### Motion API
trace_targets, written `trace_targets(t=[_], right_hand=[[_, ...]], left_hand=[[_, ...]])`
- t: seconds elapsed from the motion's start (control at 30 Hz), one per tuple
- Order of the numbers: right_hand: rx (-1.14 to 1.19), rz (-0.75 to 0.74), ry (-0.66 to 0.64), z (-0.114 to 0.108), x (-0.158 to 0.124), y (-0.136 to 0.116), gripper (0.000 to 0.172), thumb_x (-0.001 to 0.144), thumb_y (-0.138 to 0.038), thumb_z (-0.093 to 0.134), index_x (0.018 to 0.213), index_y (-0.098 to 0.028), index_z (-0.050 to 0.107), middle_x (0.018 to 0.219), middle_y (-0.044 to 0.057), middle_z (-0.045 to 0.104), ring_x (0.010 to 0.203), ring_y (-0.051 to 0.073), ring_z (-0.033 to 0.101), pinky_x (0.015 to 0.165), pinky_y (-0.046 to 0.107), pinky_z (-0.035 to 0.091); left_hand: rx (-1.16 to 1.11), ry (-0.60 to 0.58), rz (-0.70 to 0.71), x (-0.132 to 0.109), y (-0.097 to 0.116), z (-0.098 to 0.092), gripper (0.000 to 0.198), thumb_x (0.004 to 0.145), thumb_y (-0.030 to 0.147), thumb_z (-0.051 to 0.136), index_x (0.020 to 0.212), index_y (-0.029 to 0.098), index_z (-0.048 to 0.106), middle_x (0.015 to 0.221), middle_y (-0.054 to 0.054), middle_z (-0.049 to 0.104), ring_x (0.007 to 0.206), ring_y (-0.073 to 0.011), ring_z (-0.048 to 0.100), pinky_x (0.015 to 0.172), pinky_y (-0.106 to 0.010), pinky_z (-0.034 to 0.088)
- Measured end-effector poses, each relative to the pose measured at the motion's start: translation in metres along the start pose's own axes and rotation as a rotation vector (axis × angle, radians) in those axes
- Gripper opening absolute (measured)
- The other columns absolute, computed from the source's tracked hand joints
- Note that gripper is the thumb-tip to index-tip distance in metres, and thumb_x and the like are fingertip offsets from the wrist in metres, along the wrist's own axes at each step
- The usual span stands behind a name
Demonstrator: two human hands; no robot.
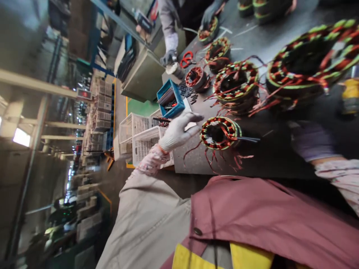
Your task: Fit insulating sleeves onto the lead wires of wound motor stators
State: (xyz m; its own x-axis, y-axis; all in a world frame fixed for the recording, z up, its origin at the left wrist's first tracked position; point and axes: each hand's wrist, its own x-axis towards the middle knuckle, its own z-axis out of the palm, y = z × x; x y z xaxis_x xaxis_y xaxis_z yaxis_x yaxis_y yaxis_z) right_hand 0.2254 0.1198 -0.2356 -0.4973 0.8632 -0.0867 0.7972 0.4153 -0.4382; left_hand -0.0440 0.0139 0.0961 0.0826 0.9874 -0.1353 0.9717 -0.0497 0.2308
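Note:
A small wound stator [220,132] with red wires and green insulation lies on the dark table [269,160] in front of me. A thin dark tool [248,139] sticks out of its right side. My left hand [179,130], in a white glove, lies just left of it at the table's edge, fingers stretched out toward the stator and over a small white patch. My right hand [311,142], in a dark purple glove, rests on the table to the right, blurred, with its fingers not readable. It does not touch the tool.
Several more stators [235,80] lie farther along the table, a large one [308,63] at the right. A blue bin [171,99], red scissors [186,59] and white crates [144,144] sit to the left. A co-worker's gloved hand [168,56] holds a tape roll [176,70].

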Motion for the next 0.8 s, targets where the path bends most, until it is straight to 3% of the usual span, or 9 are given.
trace_targets(t=[0.17,0.23,0.3,0.4,0.5,0.57,0.67,0.73,0.8], right_hand=[[0.018,-0.068,0.043,-0.017,-0.01,-0.006,0.045,0.087,-0.034,0.042,0.122,-0.016,0.065,0.128,0.02,0.061,0.116,0.028,0.06,0.096,0.042,0.05],[0.086,-0.058,0.143,-0.041,-0.024,-0.013,0.045,0.088,-0.034,0.04,0.126,-0.023,0.062,0.122,0.017,0.065,0.113,0.027,0.062,0.093,0.042,0.053],[0.145,-0.13,0.302,-0.077,-0.04,-0.029,0.046,0.09,-0.033,0.041,0.133,-0.03,0.056,0.117,0.014,0.067,0.112,0.025,0.064,0.094,0.041,0.054],[0.21,-0.401,0.505,-0.137,-0.054,-0.068,0.06,0.088,-0.027,0.051,0.146,-0.04,0.039,0.124,0.011,0.064,0.117,0.022,0.061,0.101,0.038,0.051],[0.182,-0.672,0.433,-0.172,-0.051,-0.107,0.076,0.085,-0.019,0.053,0.151,-0.046,0.025,0.131,0.005,0.061,0.121,0.022,0.058,0.099,0.039,0.052],[0.11,-0.837,0.327,-0.176,-0.042,-0.121,0.072,0.084,-0.014,0.048,0.149,-0.04,0.033,0.131,0.006,0.061,0.122,0.024,0.057,0.098,0.041,0.052],[0.001,-0.992,0.248,-0.169,-0.03,-0.129,0.053,0.082,-0.014,0.044,0.132,-0.023,0.06,0.126,0.012,0.063,0.118,0.028,0.058,0.095,0.043,0.052],[-0.063,-1.026,0.249,-0.163,-0.025,-0.131,0.044,0.083,-0.022,0.048,0.123,-0.017,0.067,0.127,0.016,0.062,0.115,0.032,0.057,0.092,0.044,0.053],[-0.12,-1.024,0.25,-0.16,-0.022,-0.134,0.043,0.084,-0.032,0.055,0.12,-0.015,0.069,0.128,0.019,0.061,0.114,0.035,0.057,0.089,0.047,0.052]], left_hand=[[0.306,-0.009,-0.005,0.022,0.0,0.061,0.055,0.079,0.047,0.07,0.124,0.017,0.06,0.129,-0.013,0.061,0.114,-0.0276,0.06,0.093,-0.04,0.049],[0.399,0.016,-0.038,0.03,0.008,0.075,0.047,0.083,0.043,0.066,0.12,0.015,0.061,0.121,-0.017,0.063,0.107,-0.0294,0.062,0.087,-0.042,0.048],[0.45,-0.01,0.007,0.038,0.013,0.076,0.027,0.093,0.03,0.051,0.11,0.014,0.065,0.108,-0.017,0.066,0.098,-0.027,0.065,0.078,-0.039,0.047],[0.456,-0.139,0.137,0.048,0.014,0.061,0.033,0.096,0.016,0.034,0.105,0.015,0.066,0.096,-0.014,0.067,0.092,-0.0249,0.067,0.072,-0.036,0.044],[0.385,-0.31,0.083,0.05,0.009,0.038,0.031,0.097,0.027,0.04,0.113,0.017,0.064,0.099,-0.011,0.068,0.091,-0.0251,0.067,0.07,-0.035,0.046],[0.296,-0.316,0.033,0.046,0.003,0.027,0.034,0.097,0.037,0.044,0.116,0.016,0.063,0.103,-0.01,0.068,0.092,-0.023,0.067,0.074,-0.033,0.049],[0.243,-0.08,0.06,0.037,-0.002,0.024,0.045,0.089,0.043,0.058,0.125,0.016,0.058,0.123,-0.014,0.062,0.105,-0.0238,0.064,0.084,-0.034,0.051],[0.272,0.02,0.138,0.036,-0.001,0.036,0.047,0.086,0.039,0.064,0.126,0.017,0.057,0.126,-0.014,0.061,0.109,-0.0259,0.062,0.086,-0.038,0.051],[0.314,0.046,0.144,0.041,0.003,0.054,0.03,0.089,0.031,0.06,0.115,0.017,0.064,0.113,-0.013,0.066,0.101,-0.0242,0.065,0.084,-0.039,0.052]])
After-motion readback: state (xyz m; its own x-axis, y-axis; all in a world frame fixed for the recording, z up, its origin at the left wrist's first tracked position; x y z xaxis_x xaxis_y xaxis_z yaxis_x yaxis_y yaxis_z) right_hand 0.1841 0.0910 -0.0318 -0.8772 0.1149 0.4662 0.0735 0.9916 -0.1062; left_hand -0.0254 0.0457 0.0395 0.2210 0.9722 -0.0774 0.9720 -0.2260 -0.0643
